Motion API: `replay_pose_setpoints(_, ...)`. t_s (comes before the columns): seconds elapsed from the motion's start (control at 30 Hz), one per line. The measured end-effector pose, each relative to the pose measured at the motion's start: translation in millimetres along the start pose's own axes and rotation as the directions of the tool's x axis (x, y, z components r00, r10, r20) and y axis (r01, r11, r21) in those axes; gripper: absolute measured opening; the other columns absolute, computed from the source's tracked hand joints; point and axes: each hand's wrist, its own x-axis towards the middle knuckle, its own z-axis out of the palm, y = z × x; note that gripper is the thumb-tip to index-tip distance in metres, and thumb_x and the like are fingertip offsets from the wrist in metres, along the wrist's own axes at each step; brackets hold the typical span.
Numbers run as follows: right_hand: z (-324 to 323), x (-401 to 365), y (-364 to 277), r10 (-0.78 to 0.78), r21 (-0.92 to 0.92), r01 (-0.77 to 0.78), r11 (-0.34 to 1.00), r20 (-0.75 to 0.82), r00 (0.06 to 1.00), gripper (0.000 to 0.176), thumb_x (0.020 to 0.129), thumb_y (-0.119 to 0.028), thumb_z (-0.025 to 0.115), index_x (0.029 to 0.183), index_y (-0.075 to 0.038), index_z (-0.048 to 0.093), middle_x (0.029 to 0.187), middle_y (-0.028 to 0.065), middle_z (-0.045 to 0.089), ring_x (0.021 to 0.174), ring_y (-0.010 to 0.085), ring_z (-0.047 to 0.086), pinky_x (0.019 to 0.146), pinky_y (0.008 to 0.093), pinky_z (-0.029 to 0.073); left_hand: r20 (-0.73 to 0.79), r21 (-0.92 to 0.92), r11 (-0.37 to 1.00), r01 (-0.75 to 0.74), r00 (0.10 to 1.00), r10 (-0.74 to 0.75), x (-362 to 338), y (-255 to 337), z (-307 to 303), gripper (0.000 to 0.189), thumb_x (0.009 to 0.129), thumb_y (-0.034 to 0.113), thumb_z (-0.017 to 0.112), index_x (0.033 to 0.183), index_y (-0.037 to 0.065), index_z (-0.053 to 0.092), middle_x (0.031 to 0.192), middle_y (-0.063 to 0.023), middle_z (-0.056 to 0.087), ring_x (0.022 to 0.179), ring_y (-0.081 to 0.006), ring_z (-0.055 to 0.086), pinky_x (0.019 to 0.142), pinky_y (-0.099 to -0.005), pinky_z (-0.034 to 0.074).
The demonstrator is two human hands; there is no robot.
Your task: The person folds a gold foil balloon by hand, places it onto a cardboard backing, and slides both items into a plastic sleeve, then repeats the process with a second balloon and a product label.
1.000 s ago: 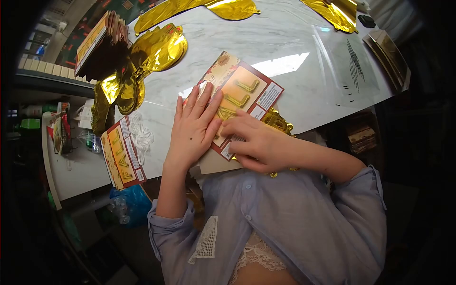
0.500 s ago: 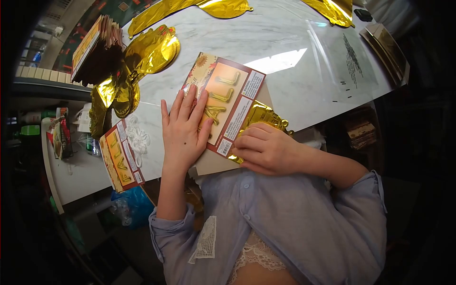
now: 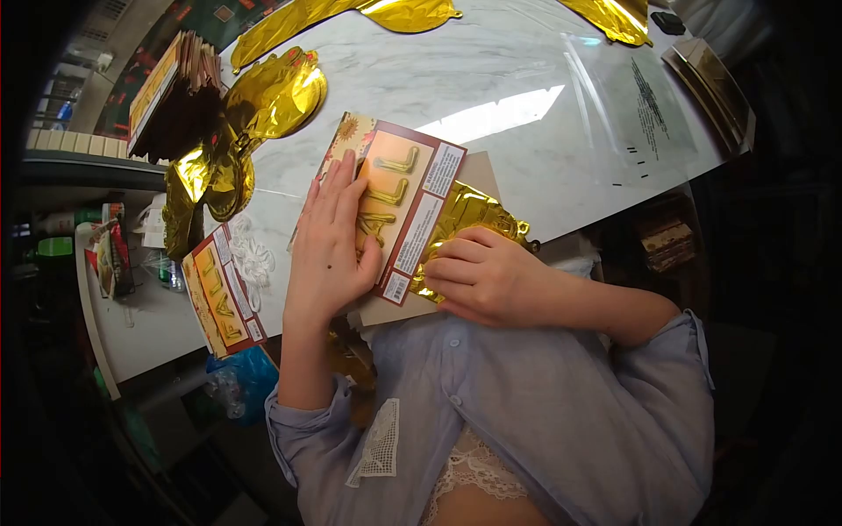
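A printed card [image 3: 395, 188] with the letters "ALL" showing lies angled in front of me. My left hand [image 3: 329, 250] rests over its left part, fingers stretched out on the print and thumb apart. Gold foil, seemingly a folded balloon [image 3: 469, 210], sticks out from under the card's right edge. The curled fingers of my right hand [image 3: 487, 276] press onto this foil; their tips are partly hidden. Beneath both, a plain grey-beige board [image 3: 482, 171] shows at the top and bottom.
Another "FALL" card [image 3: 219, 294] lies at left beside a bundle of white string [image 3: 252, 259]. More gold foil balloons [image 3: 276, 92] lie at the upper left, near a stack of cards [image 3: 175, 92]. Clear plastic sleeves [image 3: 627, 114] and another stack [image 3: 715, 88] are at right.
My left hand and the printed card have slid left and slightly down, uncovering more gold foil. The left fingers are closer together. My right hand stays on the foil, shifted slightly left.
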Motion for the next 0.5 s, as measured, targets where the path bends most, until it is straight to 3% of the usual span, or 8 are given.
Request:
replay_pose_setpoints(0.07, -1.1, 0.0, -0.6, 0.016, 0.005, -0.017, 1.0, 0.035, 0.999, 0.031, 0.087, -0.023, 0.081, 0.112, -0.005, 0.074, 0.121, 0.0048, 0.069, 0.117, 0.023, 0.065, 0.102, 0.0399, 0.052, 0.014, -0.058, 0.998, -0.017, 1.0, 0.018, 3.5, -0.1, 1.6, 0.07, 0.085, 0.008, 0.056, 0.155, 0.008, 0.055, 0.168, -0.0199, 0.043, 0.155, -0.0413, 0.039, 0.13, -0.0545, 0.027)
replay_pose_setpoints(0.17, -2.4, 0.2, -0.3, 0.016, 0.017, -0.017, 1.0, 0.027, 1.0, 0.033, 0.087, -0.023, 0.081, 0.113, -0.005, 0.074, 0.122, 0.0048, 0.069, 0.117, 0.0228, 0.064, 0.103, 0.0397, 0.052, 0.084, 0.057, 0.995, -0.084, 0.993, 0.079, 3.7, -3.9, 7.5, 0.077, 0.08, 0.008, 0.052, 0.157, 0.013, 0.055, 0.169, -0.0191, 0.042, 0.156, -0.0403, 0.037, 0.131, -0.0545, 0.025)
replay_pose_setpoints(0.27, -4.9, 0.1, -0.1, 0.031, 0.043, -0.033, 0.999, 0.057, 0.998, 0.035, 0.087, -0.023, 0.082, 0.116, -0.004, 0.073, 0.122, 0.0062, 0.069, 0.117, 0.0245, 0.065, 0.104, 0.0412, 0.052, 0.078, 0.043, 0.997, -0.059, 0.995, 0.055, -0.6, -4.8, 12.6, 0.069, 0.089, 0.017, 0.056, 0.158, 0.018, 0.055, 0.17, -0.0166, 0.04, 0.157, -0.0384, 0.036, 0.132, -0.0546, 0.022)
replay_pose_setpoints(0.37, -15.0, -2.9, 14.1, 0.009, 0.208, -0.021, 0.978, 0.058, 0.998, 0.038, 0.088, -0.023, 0.081, 0.12, -0.004, 0.073, 0.124, 0.0079, 0.069, 0.119, 0.0281, 0.066, 0.106, 0.0438, 0.052, 0.03, 0.07, 0.996, -0.056, 0.998, 0.054, -2.8, -4.6, 20.5, 0.061, 0.098, 0.029, 0.06, 0.159, 0.02, 0.055, 0.172, -0.0135, 0.039, 0.157, -0.0377, 0.035, 0.132, -0.0558, 0.019)
replay_pose_setpoints(0.43, -37.4, -9.0, 30.1, -0.019, 0.272, 0.017, 0.962, 0.002, 1.0, 0.039, 0.087, -0.016, 0.078, 0.124, -0.003, 0.072, 0.125, 0.0095, 0.07, 0.118, 0.032, 0.067, 0.108, 0.0474, 0.052, 0.029, 0.111, 0.993, -0.05, 0.998, 0.047, -3.9, -5.2, 22.9, 0.061, 0.101, 0.043, 0.064, 0.159, 0.026, 0.055, 0.171, -0.0118, 0.04, 0.158, -0.0365, 0.035, 0.13, -0.0601, 0.02)
replay_pose_setpoints(0.47, -46.6, -18.3, 38.3, -0.003, 0.282, -0.016, 0.959, 0.065, 0.998, 0.05, 0.082, -0.007, 0.074, 0.132, -0.006, 0.071, 0.134, 0.0099, 0.068, 0.128, 0.0338, 0.063, 0.114, 0.0507, 0.048, 0.023, 0.101, 0.994, -0.039, 0.999, 0.036, -4.8, -5.6, 24.2, 0.061, 0.101, 0.043, 0.064, 0.159, 0.026, 0.055, 0.171, -0.0118, 0.04, 0.158, -0.0365, 0.035, 0.13, -0.0601, 0.02)
replay_pose_setpoints(0.5, -56.9, -24.4, 38.6, -0.007, 0.282, -0.015, 0.959, 0.079, 0.997, 0.05, 0.082, -0.007, 0.074, 0.132, -0.006, 0.071, 0.134, 0.0099, 0.068, 0.128, 0.0338, 0.063, 0.114, 0.0507, 0.048, 0.02, 0.109, 0.993, -0.05, 0.999, 0.048, -5.0, -6.7, 24.6, 0.061, 0.101, 0.043, 0.063, 0.159, 0.026, 0.055, 0.171, -0.0118, 0.04, 0.158, -0.0363, 0.034, 0.13, -0.0604, 0.019)
